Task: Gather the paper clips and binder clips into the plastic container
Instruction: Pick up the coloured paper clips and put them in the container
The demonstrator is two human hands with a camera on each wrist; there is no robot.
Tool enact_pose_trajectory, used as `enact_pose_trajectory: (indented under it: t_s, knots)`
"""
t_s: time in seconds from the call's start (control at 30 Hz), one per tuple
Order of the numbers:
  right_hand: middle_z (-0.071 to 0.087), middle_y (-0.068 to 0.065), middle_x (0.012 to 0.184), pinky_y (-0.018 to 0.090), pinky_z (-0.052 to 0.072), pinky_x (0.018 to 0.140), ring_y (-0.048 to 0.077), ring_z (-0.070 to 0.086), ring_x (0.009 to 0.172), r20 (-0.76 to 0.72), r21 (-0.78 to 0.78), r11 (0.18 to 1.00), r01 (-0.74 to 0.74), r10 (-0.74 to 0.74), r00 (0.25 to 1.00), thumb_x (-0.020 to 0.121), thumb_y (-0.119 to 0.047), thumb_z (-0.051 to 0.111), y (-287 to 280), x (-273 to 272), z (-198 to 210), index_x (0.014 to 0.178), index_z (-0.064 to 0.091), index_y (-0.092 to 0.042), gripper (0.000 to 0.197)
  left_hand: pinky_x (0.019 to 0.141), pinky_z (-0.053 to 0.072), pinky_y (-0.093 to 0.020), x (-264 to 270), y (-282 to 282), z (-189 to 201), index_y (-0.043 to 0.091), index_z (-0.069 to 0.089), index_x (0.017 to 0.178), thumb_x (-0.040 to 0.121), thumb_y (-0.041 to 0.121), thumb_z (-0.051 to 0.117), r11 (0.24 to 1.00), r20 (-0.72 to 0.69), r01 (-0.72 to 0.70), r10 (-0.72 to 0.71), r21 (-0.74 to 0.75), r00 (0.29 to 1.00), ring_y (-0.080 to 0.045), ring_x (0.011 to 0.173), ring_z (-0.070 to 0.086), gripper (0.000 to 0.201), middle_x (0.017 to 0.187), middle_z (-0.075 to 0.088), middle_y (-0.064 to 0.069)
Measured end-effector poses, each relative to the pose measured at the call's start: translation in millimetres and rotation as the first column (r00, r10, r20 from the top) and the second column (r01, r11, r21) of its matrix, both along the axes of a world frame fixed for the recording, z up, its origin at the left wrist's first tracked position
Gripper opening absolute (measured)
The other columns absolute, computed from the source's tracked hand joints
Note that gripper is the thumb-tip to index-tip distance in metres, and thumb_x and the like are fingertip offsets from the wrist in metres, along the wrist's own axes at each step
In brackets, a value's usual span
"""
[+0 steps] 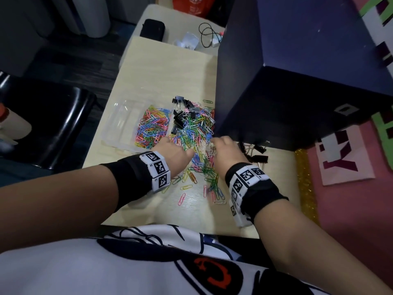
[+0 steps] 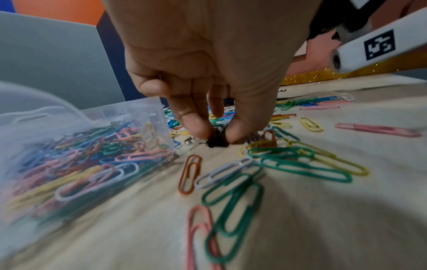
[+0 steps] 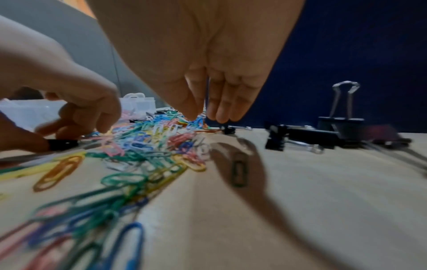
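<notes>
A clear plastic container [image 1: 119, 122] lies on the table's left, with several coloured paper clips [image 1: 152, 128] in its right compartment. A loose pile of paper clips [image 1: 197, 128] mixed with black binder clips [image 1: 180, 118] lies beside it. My left hand [image 2: 217, 135] pinches a small black binder clip [image 2: 217, 143] at the pile's near edge, close to the container wall [image 2: 148, 117]. My right hand [image 3: 205, 117] hangs over the pile with straight fingers, tips touching the clips. More binder clips [image 3: 339, 126] stand to its right.
A tall dark blue box [image 1: 297, 81] stands right against the pile's far right side. A black pouch [image 1: 152, 29] and a cable [image 1: 209, 35] lie at the table's far end. A black chair [image 1: 49, 124] is on the left. Scattered clips [image 1: 181, 199] reach toward the front edge.
</notes>
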State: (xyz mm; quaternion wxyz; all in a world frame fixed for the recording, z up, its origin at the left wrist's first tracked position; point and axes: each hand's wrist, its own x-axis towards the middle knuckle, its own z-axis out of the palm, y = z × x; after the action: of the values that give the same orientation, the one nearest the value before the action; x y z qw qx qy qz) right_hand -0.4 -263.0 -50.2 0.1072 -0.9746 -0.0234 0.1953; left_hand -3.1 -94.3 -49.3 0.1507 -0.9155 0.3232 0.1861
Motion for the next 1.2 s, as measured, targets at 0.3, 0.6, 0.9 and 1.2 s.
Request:
enact_pose_trajectory:
  t_s: [0.3,0.6,0.9,1.2]
  knots:
    - [0.039,0.008,0.133,0.038,0.037,0.100,0.028,0.037,0.125,0.028,-0.033,0.998,-0.063,0.064,0.998,0.084,-0.003,0.048,28.3,-2.0,-0.9,0.132,0.044,-0.014,0.049,0.085,0.037,-0.041,-6.0,5.0,-1.4,0.010,0.042,0.110,0.093,0.010,0.038,0.999,0.098,0.004,0.001,-0.052,0.995,-0.028,0.091,0.063,0.018,0.100,0.062,-0.008]
    - [0.022,0.004,0.154,0.039,0.030,0.112,0.027,0.026,0.139,-0.003,-0.006,0.984,-0.178,0.178,0.984,0.083,-0.001,0.045,38.6,8.0,-9.7,0.148,0.024,-0.018,0.070,0.088,0.036,-0.040,-8.6,13.0,6.5,0.009,0.038,0.116,0.092,0.007,0.031,0.987,0.168,-0.056,0.081,-0.150,0.983,-0.030,0.101,0.057,0.025,0.109,0.057,-0.011]
    - [0.046,0.002,0.131,0.036,0.035,0.105,0.023,0.040,0.123,0.191,0.119,0.991,-0.062,0.038,0.981,0.090,-0.019,0.053,15.5,-20.7,-8.5,0.127,0.050,-0.019,0.038,0.076,0.038,-0.037,10.9,12.5,26.7,0.010,0.041,0.119,0.086,0.010,0.050,0.872,-0.045,-0.204,0.206,-0.446,0.978,-0.027,0.080,0.052,0.033,0.097,0.060,-0.009]
    - [0.062,0.005,0.108,0.029,0.044,0.081,0.024,0.058,0.099,0.197,0.183,0.982,0.040,-0.076,0.977,0.094,-0.030,0.053,-6.2,-24.1,8.4,0.109,0.066,-0.017,0.024,0.079,0.045,-0.030,21.1,-19.1,25.9,0.012,0.041,0.124,0.087,0.009,0.053,0.644,-0.241,-0.269,0.133,-0.716,0.961,-0.021,0.095,0.059,0.039,0.107,0.060,-0.001]
